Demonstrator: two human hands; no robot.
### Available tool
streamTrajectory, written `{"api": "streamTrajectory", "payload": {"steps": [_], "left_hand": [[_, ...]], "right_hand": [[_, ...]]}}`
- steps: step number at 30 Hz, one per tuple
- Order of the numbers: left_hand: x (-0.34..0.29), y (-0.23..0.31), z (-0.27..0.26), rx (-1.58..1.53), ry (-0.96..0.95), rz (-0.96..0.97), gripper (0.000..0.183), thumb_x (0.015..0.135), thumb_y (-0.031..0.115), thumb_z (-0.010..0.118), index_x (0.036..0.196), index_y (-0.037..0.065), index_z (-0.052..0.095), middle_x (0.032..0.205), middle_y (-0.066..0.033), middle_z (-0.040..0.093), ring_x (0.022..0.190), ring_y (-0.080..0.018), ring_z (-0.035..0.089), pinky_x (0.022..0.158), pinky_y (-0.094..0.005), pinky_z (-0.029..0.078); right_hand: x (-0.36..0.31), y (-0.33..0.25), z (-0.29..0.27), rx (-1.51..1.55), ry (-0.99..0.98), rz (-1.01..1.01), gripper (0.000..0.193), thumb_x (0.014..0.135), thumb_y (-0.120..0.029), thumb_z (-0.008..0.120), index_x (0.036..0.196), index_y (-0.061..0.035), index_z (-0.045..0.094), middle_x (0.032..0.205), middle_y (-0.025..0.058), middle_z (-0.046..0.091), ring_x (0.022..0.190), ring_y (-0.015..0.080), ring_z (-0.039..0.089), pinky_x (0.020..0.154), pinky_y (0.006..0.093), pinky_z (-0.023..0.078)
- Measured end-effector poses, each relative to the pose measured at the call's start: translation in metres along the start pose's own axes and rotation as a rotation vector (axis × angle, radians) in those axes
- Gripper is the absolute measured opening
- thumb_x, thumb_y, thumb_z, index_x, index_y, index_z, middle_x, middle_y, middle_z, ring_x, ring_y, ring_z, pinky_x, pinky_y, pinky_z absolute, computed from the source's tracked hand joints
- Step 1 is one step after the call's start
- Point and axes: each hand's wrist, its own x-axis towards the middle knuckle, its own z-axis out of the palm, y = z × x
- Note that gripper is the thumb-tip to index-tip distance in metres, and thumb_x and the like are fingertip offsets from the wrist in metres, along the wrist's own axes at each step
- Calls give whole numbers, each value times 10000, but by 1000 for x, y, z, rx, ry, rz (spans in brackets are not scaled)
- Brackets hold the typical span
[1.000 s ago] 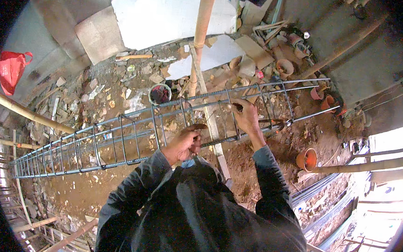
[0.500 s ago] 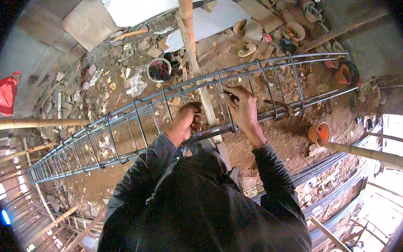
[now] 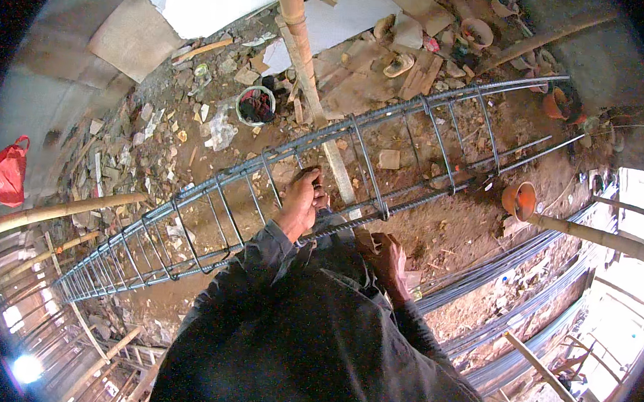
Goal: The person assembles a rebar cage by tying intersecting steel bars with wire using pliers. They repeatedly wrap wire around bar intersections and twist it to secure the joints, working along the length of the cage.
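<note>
A long rebar cage (image 3: 223, 184) of dark steel bars with square stirrups runs across the view, from far left to upper right. My left hand (image 3: 303, 203) is at its middle, fingers curled in, just left of a stirrup (image 3: 366, 163). What those fingers hold, if anything, is hidden. My right hand (image 3: 386, 258) is low, close to my dark jacket (image 3: 306, 333) and below the near bar of the cage. Its fingers look bent, but the tips are partly hidden.
A bamboo pole (image 3: 293, 15) and a wooden strip (image 3: 338, 172) cross under the cage. A bucket (image 3: 255, 106) stands among rubble beyond it. To the right are an orange pot (image 3: 519, 200), another bamboo pole (image 3: 592, 238) and bundled steel rods (image 3: 506, 260). A red bag (image 3: 5, 172) hangs at left.
My right hand has come off the stirrup area and moved down toward my body. My left hand stays curled at the cage. The view has shifted slightly.
</note>
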Motion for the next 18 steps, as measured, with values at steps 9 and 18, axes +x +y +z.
{"api": "streamTrajectory", "payload": {"steps": [9,18], "left_hand": [[10,-3,-12,3,-109,-73,127,1035,217,625,1041,102,572,854,-10,540,585,-82,425,464,-252,331],[5,-3,-23,77,-153,-71,163,1000,258,695,1045,125,612,872,33,548,609,-66,461,474,-238,355]], "right_hand": [[8,-13,-3,-86,-103,-11,445,861,-450,779,1118,-87,772,1029,150,759,933,370,732,802,485,572],[-12,-20,2,4,-1,20,437,905,-398,764,1201,-77,753,1134,160,727,1028,377,713,854,475,579]]}}
